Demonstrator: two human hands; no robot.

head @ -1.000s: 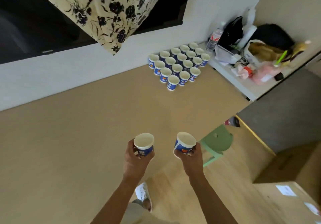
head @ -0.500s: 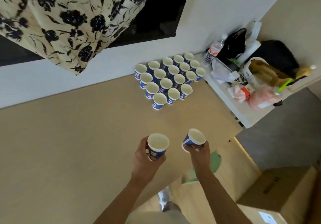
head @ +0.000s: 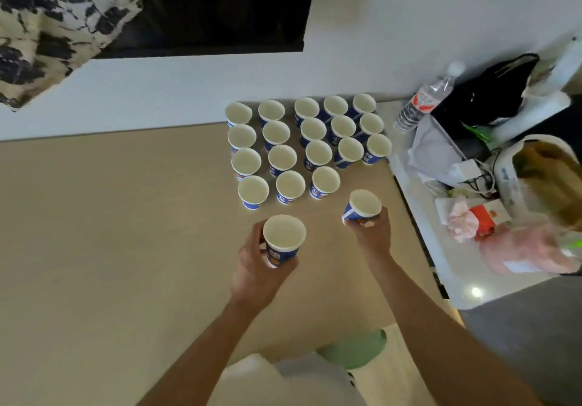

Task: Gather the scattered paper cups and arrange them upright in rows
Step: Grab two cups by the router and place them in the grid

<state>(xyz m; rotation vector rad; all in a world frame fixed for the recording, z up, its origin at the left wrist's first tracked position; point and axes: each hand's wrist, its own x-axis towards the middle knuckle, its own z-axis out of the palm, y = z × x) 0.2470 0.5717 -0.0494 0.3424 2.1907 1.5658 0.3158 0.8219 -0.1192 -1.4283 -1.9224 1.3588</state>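
Observation:
Several blue paper cups with white insides stand upright in rows [head: 307, 145] at the far right corner of a tan table [head: 110, 232], against the white wall. My left hand [head: 256, 275] grips one upright blue cup [head: 283, 240] just in front of the block. My right hand [head: 370, 232] holds a second blue cup [head: 362, 207], tilted slightly left, at the block's front right corner beside the nearest cup [head: 325, 182]. Both held cups are above the tabletop.
A white side surface [head: 453, 279] adjoins the table's right edge, crowded with a water bottle [head: 423, 100], a black bag [head: 485, 90], cables, a pink bag [head: 529, 249] and other clutter. A green stool [head: 356, 347] sits below. A floral curtain [head: 41, 21] hangs at upper left.
Both hands have carried their cups forward toward the block of cups. The view has closed in on the table's far right corner.

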